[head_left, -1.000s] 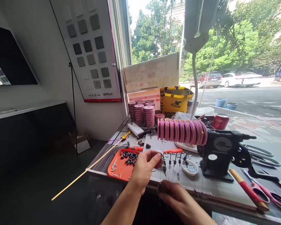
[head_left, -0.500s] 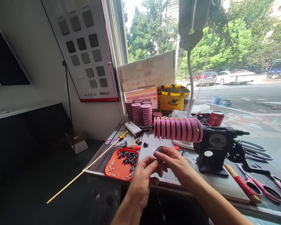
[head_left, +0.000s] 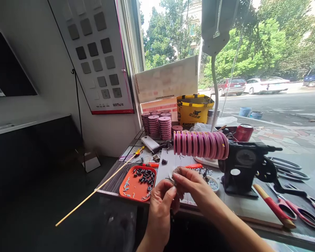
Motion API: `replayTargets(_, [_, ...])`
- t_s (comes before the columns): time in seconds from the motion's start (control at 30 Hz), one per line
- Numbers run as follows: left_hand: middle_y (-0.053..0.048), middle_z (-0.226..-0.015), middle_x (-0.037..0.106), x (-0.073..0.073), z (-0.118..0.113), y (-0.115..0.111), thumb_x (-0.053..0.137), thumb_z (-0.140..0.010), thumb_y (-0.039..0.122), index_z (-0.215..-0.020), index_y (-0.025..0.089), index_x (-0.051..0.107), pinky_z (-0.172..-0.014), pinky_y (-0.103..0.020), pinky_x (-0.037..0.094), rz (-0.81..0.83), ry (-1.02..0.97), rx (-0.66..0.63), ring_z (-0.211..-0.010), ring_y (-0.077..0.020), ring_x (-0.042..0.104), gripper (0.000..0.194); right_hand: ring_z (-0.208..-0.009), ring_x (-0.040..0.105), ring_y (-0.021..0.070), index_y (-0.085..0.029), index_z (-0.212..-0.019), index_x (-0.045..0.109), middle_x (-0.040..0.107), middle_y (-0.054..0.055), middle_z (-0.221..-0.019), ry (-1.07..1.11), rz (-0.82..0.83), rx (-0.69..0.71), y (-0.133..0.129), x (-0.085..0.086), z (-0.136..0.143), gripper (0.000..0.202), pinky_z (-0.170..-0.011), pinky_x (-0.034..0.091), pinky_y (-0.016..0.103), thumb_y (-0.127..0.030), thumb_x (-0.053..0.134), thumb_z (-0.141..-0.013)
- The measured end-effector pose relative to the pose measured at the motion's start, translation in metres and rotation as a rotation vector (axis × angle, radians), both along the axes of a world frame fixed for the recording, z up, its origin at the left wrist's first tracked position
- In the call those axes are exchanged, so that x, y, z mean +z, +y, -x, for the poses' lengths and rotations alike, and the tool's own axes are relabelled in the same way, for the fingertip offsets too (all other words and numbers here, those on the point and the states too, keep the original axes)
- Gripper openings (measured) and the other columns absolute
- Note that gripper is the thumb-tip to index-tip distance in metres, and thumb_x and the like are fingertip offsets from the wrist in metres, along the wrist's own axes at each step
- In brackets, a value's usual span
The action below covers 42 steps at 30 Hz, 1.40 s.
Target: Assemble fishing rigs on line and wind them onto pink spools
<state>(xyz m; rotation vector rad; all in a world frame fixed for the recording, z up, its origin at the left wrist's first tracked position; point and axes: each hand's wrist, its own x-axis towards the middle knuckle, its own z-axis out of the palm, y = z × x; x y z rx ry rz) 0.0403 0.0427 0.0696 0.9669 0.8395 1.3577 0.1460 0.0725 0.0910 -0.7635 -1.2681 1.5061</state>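
Below the row of pink spools [head_left: 201, 144], my right hand [head_left: 191, 182] pinches a small greyish piece [head_left: 176, 170], too blurred to identify; my left hand [head_left: 160, 203] curls beside it, contents hidden. From afar, I judge the piece light, slippery, best pinched at its edge.

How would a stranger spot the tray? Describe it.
Start at the table by the window. Near its front edge, just left of the left hand, lies the tray. Unlike the white bowl, it is bright orange, has rounded corners and holds loose black pieces.
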Motion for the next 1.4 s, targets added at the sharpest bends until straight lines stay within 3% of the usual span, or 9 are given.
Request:
replayTargets(0.27, [0.007, -0.043, 0.043, -0.005, -0.001, -0.015, 0.059, -0.072, 0.030, -0.058, 0.016, 0.050, -0.036, -0.016, 0.023, -0.016, 0.004, -0.039, -0.035, -0.0030, 0.032, 0.022, -0.041, 0.036, 0.0058, -0.017, -0.057, 0.042, 0.041, -0.006, -0.048, -0.061, -0.091, -0.050, 0.000, 0.002, -0.003, 0.035, -0.041, 0.029, 0.020, -0.046, 0.055, -0.072])
replayTargets(0.5, [0.000, -0.058, 0.060, -0.006, 0.000, -0.016, 0.068, -0.065, 0.031, -0.064, 0.013, 0.055, -0.033, -0.014, 0.027, 0.238, -0.220, -0.121, -0.037, -0.0042, 0.046, 0.022, -0.043, 0.037, 0.0068, -0.018, -0.061, 0.043, 0.042, -0.006, -0.050, -0.064, -0.065, -0.059, 0.002, 0.001, -0.005, 0.034, -0.041, 0.031, 0.019, -0.047, 0.054, -0.073])
replayTargets(0.77, [0.001, -0.048, 0.057, -0.008, 0.001, -0.020, 0.075, -0.055, 0.031, -0.067, 0.011, 0.058, -0.033, -0.015, 0.030, 0.351, -0.266, -0.120, -0.034, -0.0044, 0.045, 0.029, -0.056, 0.045, 0.0087, -0.016, -0.069, 0.051, 0.048, -0.004, -0.062, -0.209, 0.032, 0.159, -0.015, -0.014, -0.020, 0.027, -0.053, 0.038, 0.020, -0.041, 0.060, -0.072])
replayTargets(0.9, [0.003, -0.045, 0.054, -0.008, 0.001, -0.020, 0.075, -0.055, 0.034, -0.066, 0.011, 0.057, -0.031, -0.013, 0.026, 0.334, -0.227, -0.135, -0.031, -0.0028, 0.042, 0.030, -0.060, 0.046, 0.0108, -0.016, -0.069, 0.051, 0.049, -0.003, -0.064, -0.301, -0.055, 0.164, -0.016, -0.016, -0.024, 0.024, -0.056, 0.039, 0.022, -0.039, 0.056, -0.074])
replayTargets(1.07, [0.004, -0.042, 0.053, -0.012, 0.003, -0.017, 0.072, -0.059, 0.036, -0.064, 0.013, 0.054, -0.031, -0.013, 0.026, 0.299, -0.147, -0.133, -0.030, -0.0030, 0.042, 0.030, -0.061, 0.042, 0.0115, -0.016, -0.067, 0.050, 0.046, -0.003, -0.064, -0.551, -0.243, 0.052, -0.016, -0.009, -0.024, 0.016, -0.056, 0.035, 0.022, -0.029, 0.051, -0.077])
replayTargets(1.17, [0.004, -0.042, 0.053, -0.017, 0.004, -0.014, 0.069, -0.062, 0.036, -0.064, 0.014, 0.052, -0.032, -0.013, 0.028, 0.263, -0.128, -0.132, -0.031, -0.0034, 0.043, 0.028, -0.058, 0.038, 0.0108, -0.017, -0.063, 0.046, 0.043, -0.003, -0.060, -0.608, -0.269, 0.029, -0.017, -0.008, -0.022, 0.017, -0.053, 0.032, 0.022, -0.027, 0.051, -0.076])
replayTargets(1.27, [0.004, -0.043, 0.053, -0.019, 0.005, -0.013, 0.066, -0.067, 0.033, -0.065, 0.013, 0.052, -0.033, -0.013, 0.028, 0.238, -0.127, -0.137, -0.031, -0.0029, 0.042, 0.025, -0.056, 0.037, 0.0093, -0.017, -0.063, 0.045, 0.041, -0.004, -0.060, -0.487, -0.194, 0.057, -0.016, -0.011, -0.020, 0.021, -0.050, 0.031, 0.021, -0.031, 0.053, -0.075])
replayTargets(1.4, [0.005, -0.043, 0.052, -0.015, 0.004, -0.014, 0.062, -0.072, 0.030, -0.068, 0.013, 0.053, -0.034, -0.013, 0.027, 0.224, -0.123, -0.146, -0.032, -0.0025, 0.042, 0.019, -0.050, 0.043, 0.0076, -0.017, -0.069, 0.046, 0.045, -0.005, -0.057, -0.166, 0.106, 0.187, -0.013, -0.017, -0.017, 0.029, -0.049, 0.033, 0.020, -0.042, 0.060, -0.069])
